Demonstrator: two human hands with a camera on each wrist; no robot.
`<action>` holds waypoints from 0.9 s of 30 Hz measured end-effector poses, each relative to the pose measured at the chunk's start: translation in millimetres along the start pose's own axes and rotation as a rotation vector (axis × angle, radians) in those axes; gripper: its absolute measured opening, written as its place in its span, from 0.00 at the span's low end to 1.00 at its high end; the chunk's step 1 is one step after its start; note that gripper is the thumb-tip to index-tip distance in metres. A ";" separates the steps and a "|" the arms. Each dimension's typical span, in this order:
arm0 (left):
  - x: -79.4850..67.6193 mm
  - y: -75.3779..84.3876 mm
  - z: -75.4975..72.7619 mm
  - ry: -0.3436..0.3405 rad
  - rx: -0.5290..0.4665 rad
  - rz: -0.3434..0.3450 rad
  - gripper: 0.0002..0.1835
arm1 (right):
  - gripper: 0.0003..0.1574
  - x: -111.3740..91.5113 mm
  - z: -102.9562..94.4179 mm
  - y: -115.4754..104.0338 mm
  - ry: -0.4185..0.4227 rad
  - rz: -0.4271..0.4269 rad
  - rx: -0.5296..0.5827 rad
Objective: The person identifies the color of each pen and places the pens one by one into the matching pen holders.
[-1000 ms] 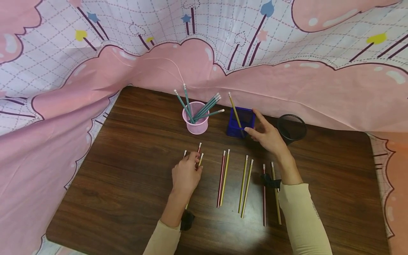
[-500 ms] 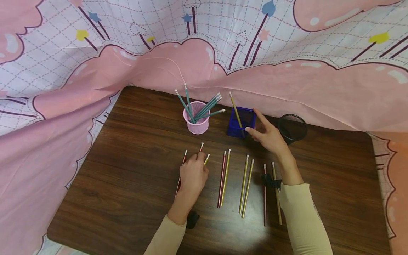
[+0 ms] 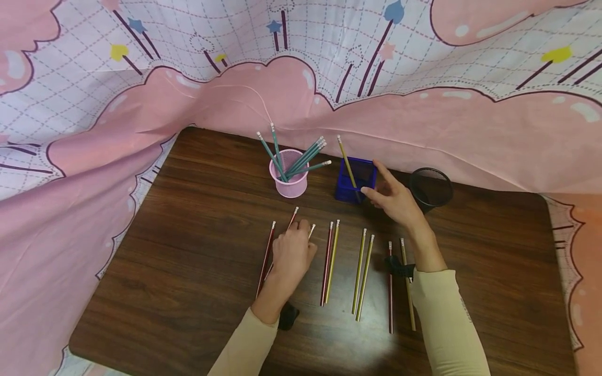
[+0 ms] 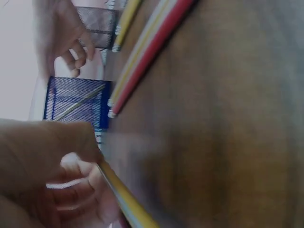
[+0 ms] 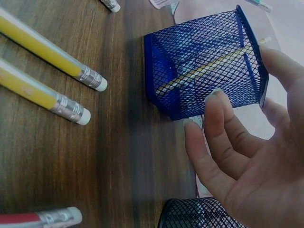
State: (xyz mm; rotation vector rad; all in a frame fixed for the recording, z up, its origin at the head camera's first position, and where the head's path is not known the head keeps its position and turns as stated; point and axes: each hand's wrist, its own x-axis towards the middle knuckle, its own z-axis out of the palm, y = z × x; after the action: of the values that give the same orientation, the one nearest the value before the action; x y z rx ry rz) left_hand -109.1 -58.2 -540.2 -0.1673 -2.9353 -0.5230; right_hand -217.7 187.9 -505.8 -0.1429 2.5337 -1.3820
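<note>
My left hand pinches a yellow pencil between thumb and fingers, low over the table. In the head view only the pencil's eraser end shows beyond the fingers. Two red pencils lie by this hand: one red pencil to its left, another red pencil partly under it. My right hand holds the rim of a blue square mesh pen holder with thumb and index finger, the other fingers loosely bent beside its wall. One yellow pencil leans inside that holder.
Left of the blue holder stands a pink round mesh cup with several teal pencils. A black mesh cup stands to its right. Red and yellow pencils lie in pairs on the brown table. A patterned cloth hangs behind.
My left hand has moved right with the yellow pencil, uncovering more of the leftmost red pencil. My right hand stays on the blue pen holder.
</note>
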 end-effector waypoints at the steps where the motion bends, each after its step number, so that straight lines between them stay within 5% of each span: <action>1: 2.4 0.8 -1.7 0.003 -0.031 0.010 0.11 | 0.47 -0.2 -0.3 -0.3 0.000 0.001 0.001; 10: 35.0 13.4 -25.3 -0.109 -0.323 0.122 0.13 | 0.47 -0.8 -0.2 -1.1 0.002 0.017 0.001; 18: 53.1 14.2 -36.9 -0.154 -0.547 0.142 0.15 | 0.46 -8.8 -2.4 -19.6 -0.022 0.033 0.038; 27: 66.1 14.4 -33.7 -0.060 -0.745 0.168 0.14 | 0.47 -0.1 1.2 -0.3 0.004 0.016 -0.012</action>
State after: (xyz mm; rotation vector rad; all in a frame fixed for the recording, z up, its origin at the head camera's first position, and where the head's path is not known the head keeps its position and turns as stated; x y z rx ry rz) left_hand -167.5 -51.1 -492.8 -0.5073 -2.5884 -1.5653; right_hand -217.3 186.9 -506.2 -0.1213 2.5412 -1.3625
